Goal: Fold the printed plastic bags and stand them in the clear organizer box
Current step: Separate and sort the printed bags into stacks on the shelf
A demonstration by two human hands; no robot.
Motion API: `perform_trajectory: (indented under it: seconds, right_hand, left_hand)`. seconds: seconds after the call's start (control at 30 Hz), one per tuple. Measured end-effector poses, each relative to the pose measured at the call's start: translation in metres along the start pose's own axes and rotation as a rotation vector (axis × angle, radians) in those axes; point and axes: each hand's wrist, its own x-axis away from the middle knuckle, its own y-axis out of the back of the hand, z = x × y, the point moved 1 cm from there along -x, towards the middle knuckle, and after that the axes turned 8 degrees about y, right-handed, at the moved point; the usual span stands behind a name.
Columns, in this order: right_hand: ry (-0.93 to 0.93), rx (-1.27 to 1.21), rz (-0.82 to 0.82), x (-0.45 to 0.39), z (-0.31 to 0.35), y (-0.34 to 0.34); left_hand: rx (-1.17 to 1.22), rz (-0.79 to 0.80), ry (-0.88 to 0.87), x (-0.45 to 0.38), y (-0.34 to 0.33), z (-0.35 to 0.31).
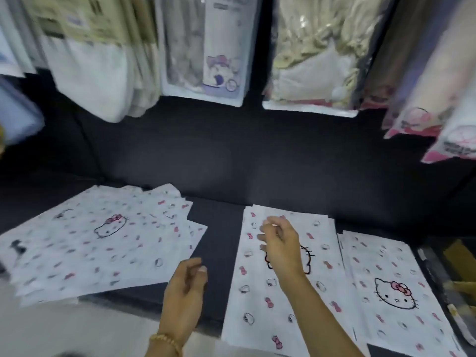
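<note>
Several white printed plastic bags with pink bows and cat faces lie on a dark surface. A fanned stack (98,240) sits at the left. One bag (288,279) lies flat in the middle, with another bag (391,292) beside it on the right. My right hand (279,246) hovers over the middle bag with loosely curled fingers, holding nothing. My left hand (186,295) hangs relaxed over the dark gap between the stack and the middle bag, also holding nothing. The clear organizer box (453,274) shows partly at the right edge.
Packaged textiles in clear wrappers (206,52) hang or stand along the back. Pink printed packs (432,119) lean at the upper right. The dark cushion surface (231,155) stretches behind the bags. A pale floor strip (77,331) lies at lower left.
</note>
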Motion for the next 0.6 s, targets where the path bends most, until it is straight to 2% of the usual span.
perform_trajectory:
  seconds: [0.27,0.6]
  right_hand:
    - [0.036,0.055,0.328,0.016,0.009,-0.157]
    - [0.037,0.206,0.631,0.009,-0.049,-0.358]
  left_hand:
    - [0.049,-0.248,0.102,-0.024,0.136,0.033]
    - [0.013,-0.505,0.286,-0.106,0.266,0.08]
